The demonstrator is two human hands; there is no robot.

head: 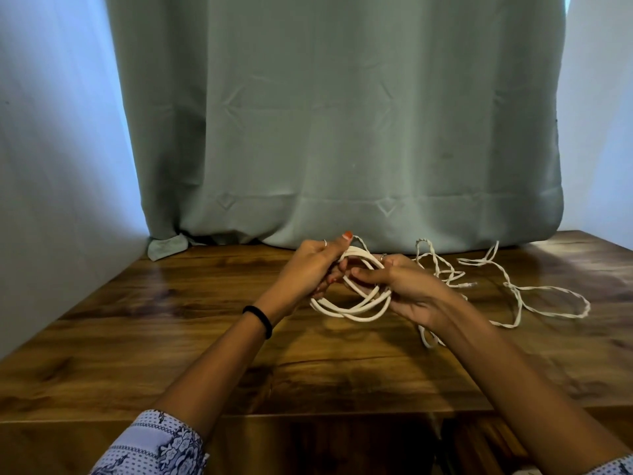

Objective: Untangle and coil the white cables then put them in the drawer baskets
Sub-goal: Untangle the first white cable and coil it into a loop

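A smooth white cable (352,311) is wound into a coil of several loops, held a little above the wooden table (171,320). My left hand (308,269) grips the coil's upper left side, thumb on top. My right hand (407,286) holds the coil's right side, fingers curled through the loops. A thinner twisted white cable (520,296) lies loose and tangled on the table to the right, its loops running behind and under my right hand. No drawer baskets are in view.
A grey-green curtain (342,132) hangs at the back edge of the table, with pale walls on both sides. A darker lower surface (325,447) shows past the table's front edge, between my forearms.
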